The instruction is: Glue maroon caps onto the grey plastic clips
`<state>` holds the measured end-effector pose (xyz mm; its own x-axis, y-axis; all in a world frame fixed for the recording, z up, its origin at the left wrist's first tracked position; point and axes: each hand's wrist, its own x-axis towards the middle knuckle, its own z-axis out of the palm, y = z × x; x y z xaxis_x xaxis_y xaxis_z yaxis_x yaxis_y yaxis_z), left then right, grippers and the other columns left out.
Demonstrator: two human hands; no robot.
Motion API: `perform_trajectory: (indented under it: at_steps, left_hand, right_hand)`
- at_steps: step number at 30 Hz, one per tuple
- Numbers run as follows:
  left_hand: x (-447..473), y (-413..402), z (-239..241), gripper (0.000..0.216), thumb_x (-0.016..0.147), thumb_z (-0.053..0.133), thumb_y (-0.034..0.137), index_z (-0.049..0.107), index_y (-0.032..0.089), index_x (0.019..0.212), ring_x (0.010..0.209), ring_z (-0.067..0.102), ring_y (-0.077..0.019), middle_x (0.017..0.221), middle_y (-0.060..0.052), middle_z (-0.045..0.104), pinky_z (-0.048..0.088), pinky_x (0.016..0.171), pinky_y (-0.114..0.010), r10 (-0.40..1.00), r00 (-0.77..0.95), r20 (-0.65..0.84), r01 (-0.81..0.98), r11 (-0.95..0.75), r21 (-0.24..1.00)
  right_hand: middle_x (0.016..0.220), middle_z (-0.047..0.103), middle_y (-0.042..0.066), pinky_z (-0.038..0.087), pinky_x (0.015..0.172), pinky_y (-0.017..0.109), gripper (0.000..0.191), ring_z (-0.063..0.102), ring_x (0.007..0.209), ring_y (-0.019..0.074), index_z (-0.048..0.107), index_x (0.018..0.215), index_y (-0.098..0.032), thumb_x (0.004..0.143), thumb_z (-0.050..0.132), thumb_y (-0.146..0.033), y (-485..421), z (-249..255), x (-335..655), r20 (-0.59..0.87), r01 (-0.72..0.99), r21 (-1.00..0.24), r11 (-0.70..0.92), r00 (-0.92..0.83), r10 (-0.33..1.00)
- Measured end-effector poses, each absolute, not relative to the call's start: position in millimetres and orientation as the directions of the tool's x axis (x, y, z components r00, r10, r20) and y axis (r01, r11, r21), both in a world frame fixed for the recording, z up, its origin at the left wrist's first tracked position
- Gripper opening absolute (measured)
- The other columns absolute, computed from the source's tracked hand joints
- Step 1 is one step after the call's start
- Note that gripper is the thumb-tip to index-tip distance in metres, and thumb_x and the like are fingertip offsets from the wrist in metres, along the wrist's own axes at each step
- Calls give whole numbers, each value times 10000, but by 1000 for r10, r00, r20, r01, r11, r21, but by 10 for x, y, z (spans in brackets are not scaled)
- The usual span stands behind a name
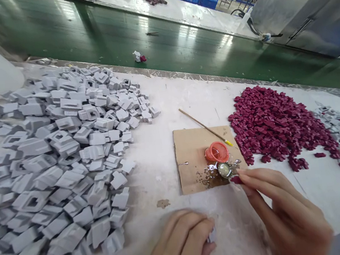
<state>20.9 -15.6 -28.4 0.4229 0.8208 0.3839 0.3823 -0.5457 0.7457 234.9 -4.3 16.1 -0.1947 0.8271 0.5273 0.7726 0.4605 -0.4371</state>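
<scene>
My left hand [183,245] is closed around a small grey plastic piece [211,235], mostly hidden by the fingers. Between thumb and fingertips, my right hand [284,208] pinches a small maroon piece [236,180]. That piece is held by a small round container of clear liquid [224,170], on a cardboard sheet [189,148] with wet splashes. An orange-red cup [218,152] stands just behind the container. Across the sheet's far edge lies a thin brown stick [203,124] with a yellow end.
A wide heap of grey pieces [63,139] covers the left side. Maroon pieces [278,124] are piled at right, beside a smaller grey pile [338,128]. Behind the table runs a green conveyor belt [95,36] with a white-and-maroon item [138,56] on it.
</scene>
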Motion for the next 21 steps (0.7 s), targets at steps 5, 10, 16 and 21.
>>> perform_trajectory:
  at_steps: [5, 10, 16, 21]
  left_hand:
    - [205, -137, -310, 209, 911, 628, 74, 638, 153, 1104, 938, 644, -151, 975, -36, 715, 542, 889, -199, 838, 404, 367, 322, -506, 800]
    - [204, -154, -284, 207, 937, 595, 85, 621, 161, 1128, 964, 625, -138, 1002, -26, 700, 514, 911, -185, 850, 397, 347, 314, -481, 819]
    - [196, -153, -268, 226, 935, 589, 81, 611, 163, 1145, 971, 623, -137, 1006, -23, 693, 511, 912, -183, 850, 398, 345, 340, -486, 805]
    - [193, -141, -303, 248, 916, 608, 64, 608, 172, 1139, 992, 643, -137, 1029, -29, 709, 524, 926, -191, 845, 423, 328, 365, -490, 791]
  right_hand:
    - [1036, 714, 56, 601, 851, 238, 330, 685, 969, 152, 640, 1126, -179, 857, 591, 6, -300, 128, 2200, 391, 625, -644, 441, -226, 892]
    - [1061, 709, 84, 599, 879, 253, 345, 678, 1020, 162, 621, 1144, -155, 856, 575, 28, -383, -24, 2152, 378, 544, -696, 468, -276, 883]
    - [1069, 702, 113, 627, 814, 278, 364, 665, 1054, 193, 619, 1182, -132, 863, 576, 40, -344, -36, 2150, 368, 512, -696, 503, -347, 862]
    - [1047, 738, 70, 616, 843, 228, 309, 721, 956, 176, 678, 1156, -169, 881, 621, -39, -418, -62, 2065, 438, 630, -590, 505, -275, 856]
